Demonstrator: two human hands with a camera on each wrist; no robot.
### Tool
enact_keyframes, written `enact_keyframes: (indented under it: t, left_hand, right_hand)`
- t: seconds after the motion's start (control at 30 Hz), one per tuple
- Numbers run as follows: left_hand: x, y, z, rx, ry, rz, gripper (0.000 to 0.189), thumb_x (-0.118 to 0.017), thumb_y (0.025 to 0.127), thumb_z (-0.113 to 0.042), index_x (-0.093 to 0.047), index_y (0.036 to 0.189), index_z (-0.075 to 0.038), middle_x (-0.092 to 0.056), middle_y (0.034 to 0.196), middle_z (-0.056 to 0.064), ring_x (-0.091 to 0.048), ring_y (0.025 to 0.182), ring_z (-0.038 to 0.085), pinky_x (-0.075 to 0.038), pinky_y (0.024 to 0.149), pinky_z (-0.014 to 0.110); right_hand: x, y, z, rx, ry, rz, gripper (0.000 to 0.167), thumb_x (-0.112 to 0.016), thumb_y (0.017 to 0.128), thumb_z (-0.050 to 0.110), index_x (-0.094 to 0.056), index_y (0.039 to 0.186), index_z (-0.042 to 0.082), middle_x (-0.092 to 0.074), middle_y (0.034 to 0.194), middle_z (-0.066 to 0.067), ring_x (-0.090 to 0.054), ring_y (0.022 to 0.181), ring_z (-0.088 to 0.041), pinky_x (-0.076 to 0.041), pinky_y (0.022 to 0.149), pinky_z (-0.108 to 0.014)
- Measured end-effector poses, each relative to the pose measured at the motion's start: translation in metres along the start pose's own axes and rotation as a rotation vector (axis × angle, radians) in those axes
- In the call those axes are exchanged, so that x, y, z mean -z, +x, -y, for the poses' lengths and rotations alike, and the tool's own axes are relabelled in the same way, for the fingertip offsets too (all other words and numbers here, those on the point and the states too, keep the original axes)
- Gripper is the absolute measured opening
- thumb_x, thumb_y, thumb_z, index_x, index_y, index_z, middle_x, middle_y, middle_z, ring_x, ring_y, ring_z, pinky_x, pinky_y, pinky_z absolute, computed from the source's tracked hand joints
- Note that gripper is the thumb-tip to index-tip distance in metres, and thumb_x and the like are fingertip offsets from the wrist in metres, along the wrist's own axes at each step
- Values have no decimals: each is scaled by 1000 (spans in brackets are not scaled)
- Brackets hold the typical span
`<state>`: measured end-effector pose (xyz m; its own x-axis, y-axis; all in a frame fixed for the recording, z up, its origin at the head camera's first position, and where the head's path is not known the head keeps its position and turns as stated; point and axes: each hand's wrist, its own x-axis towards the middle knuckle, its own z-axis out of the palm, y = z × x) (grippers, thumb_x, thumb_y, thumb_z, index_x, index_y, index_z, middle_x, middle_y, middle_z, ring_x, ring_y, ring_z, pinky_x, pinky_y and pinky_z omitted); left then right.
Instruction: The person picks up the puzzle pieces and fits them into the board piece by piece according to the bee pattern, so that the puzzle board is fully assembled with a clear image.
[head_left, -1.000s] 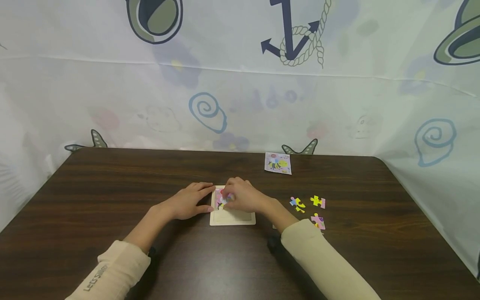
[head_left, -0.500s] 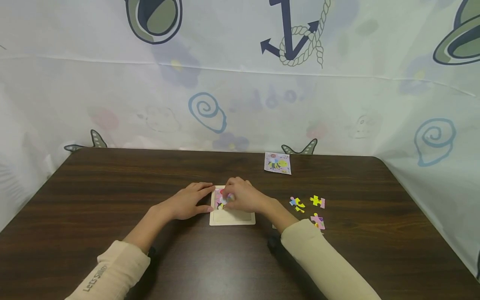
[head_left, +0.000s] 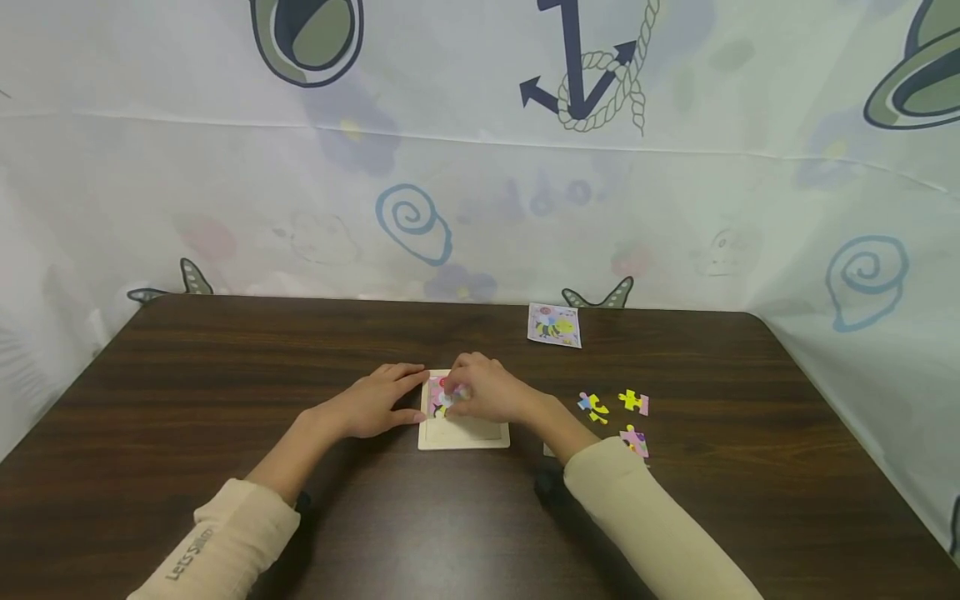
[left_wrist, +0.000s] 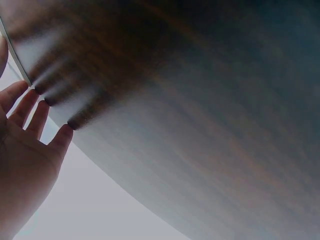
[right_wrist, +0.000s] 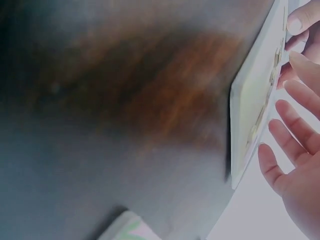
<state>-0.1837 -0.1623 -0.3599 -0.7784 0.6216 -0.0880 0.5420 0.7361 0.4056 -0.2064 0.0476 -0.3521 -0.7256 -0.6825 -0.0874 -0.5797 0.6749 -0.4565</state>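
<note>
In the head view a small pale wooden puzzle tray [head_left: 474, 433] lies mid-table, with joined pink puzzle pieces [head_left: 436, 398] in its far left part. My left hand [head_left: 381, 403] rests at the tray's left edge, fingers extended and thumb near the lower left side. Over the tray, my right hand [head_left: 491, 393] bends thumb and index finger together round a puzzle piece [head_left: 464, 392], mostly hidden by the fingers. The right wrist view shows the tray [right_wrist: 247, 110] side-on, beside the loosely bent other fingers of the right hand [right_wrist: 297, 155].
Loose puzzle pieces lie right of the tray: a blue and yellow one [head_left: 592, 407], a yellow one [head_left: 633, 402] and a pink one [head_left: 634, 441], partly behind the right sleeve [head_left: 637, 492]. A bee picture card [head_left: 554, 325] lies near the table's [head_left: 262, 350] far edge.
</note>
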Motion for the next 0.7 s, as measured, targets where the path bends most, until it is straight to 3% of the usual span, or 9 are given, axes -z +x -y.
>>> enact_keyframes:
  t: [0.37,0.7]
  left_hand:
    - [1,1,0,13,10,5,62,-61,88,-30,-39,136,2,-36,138,21,-32,126,39,-30,98,55]
    - [1,2,0,45,18,18,63,-61,87,-32,-39,137,0,-35,139,21,-32,126,39,-30,98,55]
  right_hand:
    - [6,-4,-2,42,20,-8,26,-70,81,21,-67,103,6,-60,102,-5,-51,95,-19,-39,86,-38]
    - [11,-9,-13,51,76,-49,27,-70,82,19,-64,101,3,-60,89,-5,-53,82,-17,-45,73,-26]
